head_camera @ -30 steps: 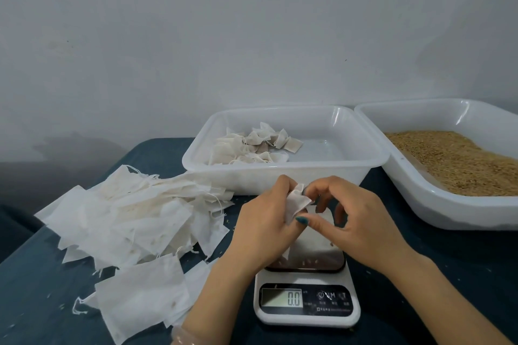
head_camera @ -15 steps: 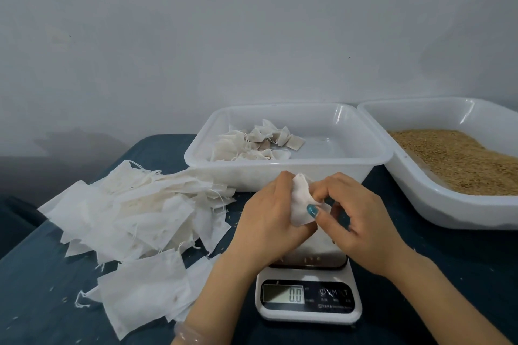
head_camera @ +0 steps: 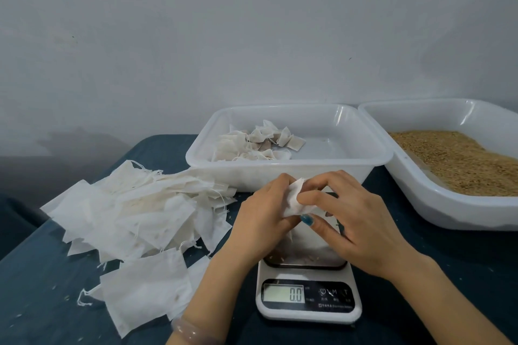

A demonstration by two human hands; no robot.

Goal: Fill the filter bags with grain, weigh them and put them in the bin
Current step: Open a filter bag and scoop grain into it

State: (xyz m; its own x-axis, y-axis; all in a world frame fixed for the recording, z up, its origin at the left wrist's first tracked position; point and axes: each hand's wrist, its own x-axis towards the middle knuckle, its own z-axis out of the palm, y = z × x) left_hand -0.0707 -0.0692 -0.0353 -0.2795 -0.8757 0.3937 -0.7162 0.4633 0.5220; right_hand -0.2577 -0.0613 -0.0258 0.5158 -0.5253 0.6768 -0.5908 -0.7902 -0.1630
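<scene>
A small white filter bag [head_camera: 295, 198] is held between both hands just above the scale [head_camera: 308, 295], whose display reads 0.0. My left hand [head_camera: 263, 216] grips the bag's left side. My right hand [head_camera: 353, 218] pinches its right side, fingers curled over the top. A white bin [head_camera: 288, 169] behind the hands holds several filled bags [head_camera: 252, 145] in its left half. To the right, a second white bin [head_camera: 437, 199] holds brown grain [head_camera: 459, 159]. A heap of empty filter bags [head_camera: 134, 213] lies on the left.
Everything stands on a dark blue table [head_camera: 36, 288] against a pale wall. Loose grains lie on the scale's pan [head_camera: 305, 259] and on the table. A bracelet [head_camera: 193, 332] circles my left wrist.
Both hands stayed above the scale and kept working the bag. The right fingers have curled further over its top, and the bag looks more bunched.
</scene>
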